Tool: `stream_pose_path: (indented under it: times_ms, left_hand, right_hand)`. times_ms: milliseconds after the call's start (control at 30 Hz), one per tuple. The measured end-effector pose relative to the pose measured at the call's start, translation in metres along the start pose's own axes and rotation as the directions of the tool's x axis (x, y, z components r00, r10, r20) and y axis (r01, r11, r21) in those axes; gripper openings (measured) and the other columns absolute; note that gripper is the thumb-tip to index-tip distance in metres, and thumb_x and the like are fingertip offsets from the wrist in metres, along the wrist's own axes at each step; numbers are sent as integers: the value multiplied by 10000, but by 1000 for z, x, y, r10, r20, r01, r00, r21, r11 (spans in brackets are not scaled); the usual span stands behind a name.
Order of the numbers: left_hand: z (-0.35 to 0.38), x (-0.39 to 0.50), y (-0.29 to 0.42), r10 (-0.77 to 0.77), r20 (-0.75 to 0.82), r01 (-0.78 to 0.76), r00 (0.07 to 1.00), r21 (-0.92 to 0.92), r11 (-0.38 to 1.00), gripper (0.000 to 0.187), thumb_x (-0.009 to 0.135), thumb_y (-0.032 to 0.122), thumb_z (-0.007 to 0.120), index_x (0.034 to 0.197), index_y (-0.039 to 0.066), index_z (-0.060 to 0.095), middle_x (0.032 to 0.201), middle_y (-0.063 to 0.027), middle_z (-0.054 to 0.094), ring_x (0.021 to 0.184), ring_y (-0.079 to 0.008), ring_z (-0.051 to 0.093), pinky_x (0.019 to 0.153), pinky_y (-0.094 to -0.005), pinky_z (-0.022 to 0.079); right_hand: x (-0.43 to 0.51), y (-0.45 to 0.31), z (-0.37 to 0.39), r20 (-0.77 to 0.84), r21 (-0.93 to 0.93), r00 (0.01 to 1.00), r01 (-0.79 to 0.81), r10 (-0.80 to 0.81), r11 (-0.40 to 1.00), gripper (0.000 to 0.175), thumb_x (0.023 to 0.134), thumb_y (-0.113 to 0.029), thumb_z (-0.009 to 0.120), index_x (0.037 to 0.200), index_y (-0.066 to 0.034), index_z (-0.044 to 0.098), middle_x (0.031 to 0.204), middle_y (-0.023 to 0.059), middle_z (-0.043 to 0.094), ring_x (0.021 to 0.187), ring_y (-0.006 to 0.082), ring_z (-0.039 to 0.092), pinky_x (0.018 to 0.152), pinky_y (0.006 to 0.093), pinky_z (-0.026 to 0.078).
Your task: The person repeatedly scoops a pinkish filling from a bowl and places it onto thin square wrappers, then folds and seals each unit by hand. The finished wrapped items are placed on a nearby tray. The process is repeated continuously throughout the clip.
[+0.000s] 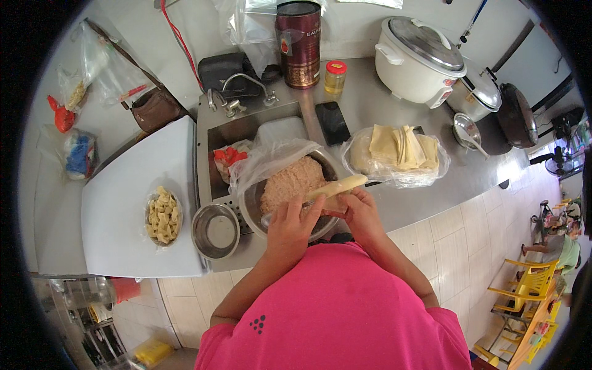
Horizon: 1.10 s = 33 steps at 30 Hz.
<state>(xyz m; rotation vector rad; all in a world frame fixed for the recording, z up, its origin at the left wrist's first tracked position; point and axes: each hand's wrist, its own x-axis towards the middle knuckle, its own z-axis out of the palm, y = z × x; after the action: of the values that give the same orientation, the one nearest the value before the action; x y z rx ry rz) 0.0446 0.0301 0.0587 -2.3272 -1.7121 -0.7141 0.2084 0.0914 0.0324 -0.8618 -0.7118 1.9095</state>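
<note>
Both hands meet over a steel basin (252, 217) of pinkish minced filling (293, 178), partly covered by a clear plastic bag. My left hand (291, 219) grips a metal utensil, perhaps a spoon, mostly hidden by the fingers, and its fingertips touch a long, pale folded dough wrapper (340, 186). My right hand (363, 210) pinches the wrapper's near side. Right of the basin, a stack of square dough wrappers (397, 147) lies on clear plastic. An empty steel bowl (216, 231) sits left of the basin. Further left, a bowl holds folded dumplings (163, 216).
A sink (219, 132) with taps lies behind the basin. On the steel counter stand a phone (333, 123), a red-lidded jar (335, 77), a tall maroon canister (299, 46), a rice cooker (418, 60) and a small bowl with a spoon (468, 132). A person is far right.
</note>
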Motion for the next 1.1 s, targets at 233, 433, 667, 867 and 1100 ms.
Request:
stream_pose_path:
  times_ms: [233,433,667,867,1100]
  left_hand:
    - [-8,0,-1,-88,178,155,980,-406,901,489,808,8,568,1276,149,554,908,-91,584,787,-249,603,664,-342,495]
    - [-21,6,-31,-33,696,697,717,-714,70,396,867,-2,554,1256,77,555,786,-19,576,684,-104,578,594,-236,463]
    - [1,-7,-28,-197,495,533,846,-781,327,301,869,30,591,1170,50,603,854,-53,634,722,-124,613,632,-249,484]
    - [13,-22,-29,-92,295,268,951,-636,723,286,854,72,596,1139,66,618,983,-151,660,856,-303,642,744,-357,505]
    - [-12,-33,-35,-115,545,443,831,-521,730,346,859,176,587,1201,123,588,970,-167,658,879,-326,635,762,-391,497]
  right_hand:
    - [-7,-6,-8,54,-167,998,27,-18,986,204,923,-113,585,1100,-13,593,1007,91,656,907,173,647,772,324,560]
    - [-10,-25,-12,133,-296,980,-105,150,949,183,919,-135,606,1056,-14,613,960,89,660,858,153,647,717,289,561]
    - [-15,-26,2,102,-338,995,36,-1,940,511,914,-47,560,1381,-57,353,983,121,652,830,179,665,703,297,553]
    - [-17,-13,-2,252,-904,956,287,-147,316,553,851,-23,583,1361,-123,393,980,158,649,811,253,673,678,353,547]
    - [-4,9,2,640,-745,768,629,31,-223,97,796,-109,590,892,-115,577,784,90,568,707,297,621,598,414,521]
